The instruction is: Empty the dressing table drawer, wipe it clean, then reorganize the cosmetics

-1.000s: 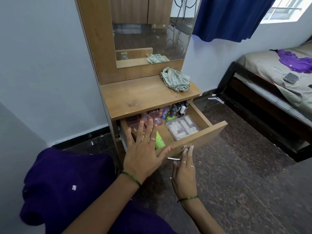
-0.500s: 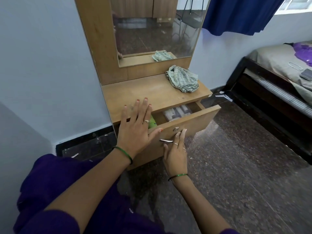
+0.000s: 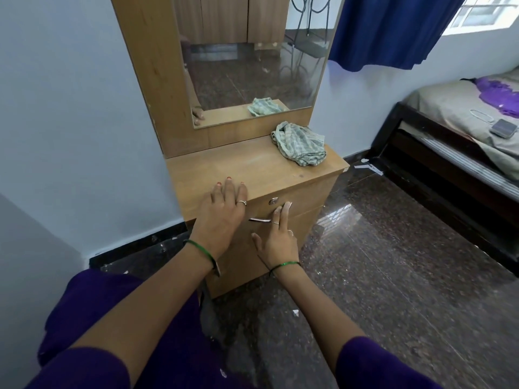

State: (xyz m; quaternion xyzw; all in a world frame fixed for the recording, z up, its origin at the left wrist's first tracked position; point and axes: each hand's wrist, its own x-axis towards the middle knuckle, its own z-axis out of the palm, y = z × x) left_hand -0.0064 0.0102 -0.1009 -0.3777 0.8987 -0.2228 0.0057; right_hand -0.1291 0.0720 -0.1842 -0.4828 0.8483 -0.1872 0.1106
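The wooden dressing table [image 3: 252, 169] stands against the wall with its drawer [image 3: 303, 203] pushed fully in, so the cosmetics are hidden. My left hand [image 3: 224, 211] lies flat with straight fingers over the drawer front's upper left and the tabletop edge. My right hand [image 3: 276, 237] presses straight fingers against the drawer front, over the metal handle [image 3: 259, 220]. A crumpled checked cloth [image 3: 300, 147] sits on the tabletop's right rear corner.
A mirror [image 3: 252, 60] rises behind the tabletop. A dark-framed bed [image 3: 449, 141] with a phone [image 3: 504, 128] and purple cloth stands to the right. Blue curtain [image 3: 393, 29] hangs at the window. Dark polished floor [image 3: 393, 262] surrounds the table.
The drawer went from wide open, showing cosmetics, to fully shut. Both hands pushed forward with it, fingers staying straight on its front.
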